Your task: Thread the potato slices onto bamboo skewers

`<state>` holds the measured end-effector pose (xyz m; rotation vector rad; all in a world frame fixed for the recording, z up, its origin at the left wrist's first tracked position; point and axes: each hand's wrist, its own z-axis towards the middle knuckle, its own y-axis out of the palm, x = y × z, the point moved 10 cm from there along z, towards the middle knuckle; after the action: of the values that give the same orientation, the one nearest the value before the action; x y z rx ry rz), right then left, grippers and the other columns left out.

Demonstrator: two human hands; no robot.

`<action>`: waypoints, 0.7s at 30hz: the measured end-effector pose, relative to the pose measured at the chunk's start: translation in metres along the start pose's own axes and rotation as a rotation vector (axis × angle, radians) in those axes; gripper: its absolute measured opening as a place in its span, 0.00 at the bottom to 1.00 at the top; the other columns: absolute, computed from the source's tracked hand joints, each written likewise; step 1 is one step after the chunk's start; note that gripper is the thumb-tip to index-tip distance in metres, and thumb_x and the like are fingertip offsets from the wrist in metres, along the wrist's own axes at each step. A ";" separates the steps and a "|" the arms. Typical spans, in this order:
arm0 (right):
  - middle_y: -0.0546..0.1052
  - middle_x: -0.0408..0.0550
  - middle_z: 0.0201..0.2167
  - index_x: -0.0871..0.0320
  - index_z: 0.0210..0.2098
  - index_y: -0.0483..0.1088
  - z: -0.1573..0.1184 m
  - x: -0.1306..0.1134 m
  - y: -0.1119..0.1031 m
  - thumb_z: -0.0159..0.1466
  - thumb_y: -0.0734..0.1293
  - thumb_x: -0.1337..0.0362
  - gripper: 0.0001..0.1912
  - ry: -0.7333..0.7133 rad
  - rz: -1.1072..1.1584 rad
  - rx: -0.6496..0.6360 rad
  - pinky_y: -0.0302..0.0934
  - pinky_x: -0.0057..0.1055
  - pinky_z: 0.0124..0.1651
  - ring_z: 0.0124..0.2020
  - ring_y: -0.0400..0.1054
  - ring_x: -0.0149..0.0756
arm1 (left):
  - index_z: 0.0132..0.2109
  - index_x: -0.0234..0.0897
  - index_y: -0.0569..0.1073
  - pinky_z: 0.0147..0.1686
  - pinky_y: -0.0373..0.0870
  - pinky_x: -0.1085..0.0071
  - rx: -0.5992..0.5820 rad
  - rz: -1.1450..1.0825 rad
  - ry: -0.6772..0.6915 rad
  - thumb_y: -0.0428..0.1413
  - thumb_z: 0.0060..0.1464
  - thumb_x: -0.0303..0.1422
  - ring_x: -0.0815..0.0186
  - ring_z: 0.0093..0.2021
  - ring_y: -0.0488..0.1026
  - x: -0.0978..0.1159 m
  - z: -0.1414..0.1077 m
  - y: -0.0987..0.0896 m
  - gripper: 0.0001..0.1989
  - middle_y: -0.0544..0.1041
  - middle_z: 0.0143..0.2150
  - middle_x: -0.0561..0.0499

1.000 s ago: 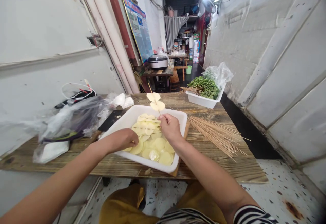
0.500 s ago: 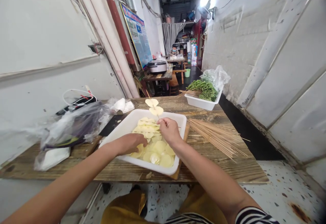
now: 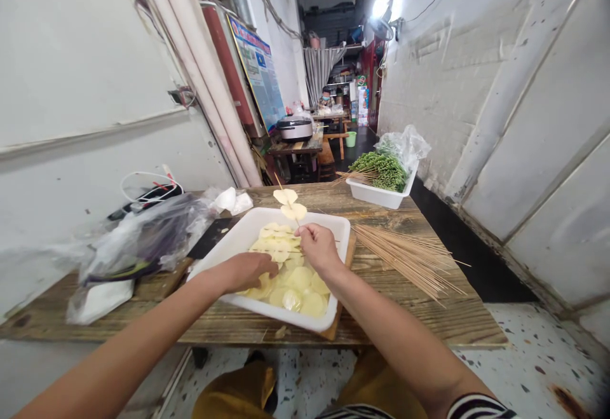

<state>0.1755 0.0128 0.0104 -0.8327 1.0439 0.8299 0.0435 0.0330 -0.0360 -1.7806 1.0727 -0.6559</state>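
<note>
My right hand (image 3: 317, 247) pinches a thin wooden skewer (image 3: 278, 181) over the tray's far side. Two pale yellow potato slices (image 3: 291, 206) are threaded on it above my fingers, and it tilts up and away from me. My left hand (image 3: 248, 271) reaches low into the white tray (image 3: 328, 325), its fingers apart and bent down among loose, wet potato slices (image 3: 299, 279). Its fingertips are partly hidden, and I cannot make out a slice between them. Just beyond it, several threaded skewers of slices (image 3: 274, 241) lie across the tray's far left part.
Bare skewers (image 3: 410, 257) are spread right of the tray on the wooden table (image 3: 190, 330). A smaller white tray (image 3: 381, 196) holds green vegetables (image 3: 386, 170) at the back right. Plastic bags (image 3: 138, 234) lie left. Farther back, a person (image 3: 326, 98) sits at another table.
My left hand has shifted slightly right over the loose slices. My right hand still holds the skewer with two slices, nearly in place. The view has tilted a little.
</note>
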 end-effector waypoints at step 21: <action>0.69 0.40 0.18 0.61 0.29 0.74 0.000 -0.002 0.005 0.59 0.58 0.66 0.14 -0.047 0.005 -0.045 0.54 0.23 0.25 0.21 0.61 0.29 | 0.38 0.36 0.69 0.34 0.72 0.65 0.862 -1.352 -0.236 0.59 0.44 0.41 0.68 0.28 0.70 -0.094 -0.040 -0.047 0.16 0.72 0.29 0.53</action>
<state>0.1707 0.0143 0.0110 -0.8450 0.9900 0.8759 -0.0151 0.1066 0.0251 -1.4930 -0.7034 -1.3532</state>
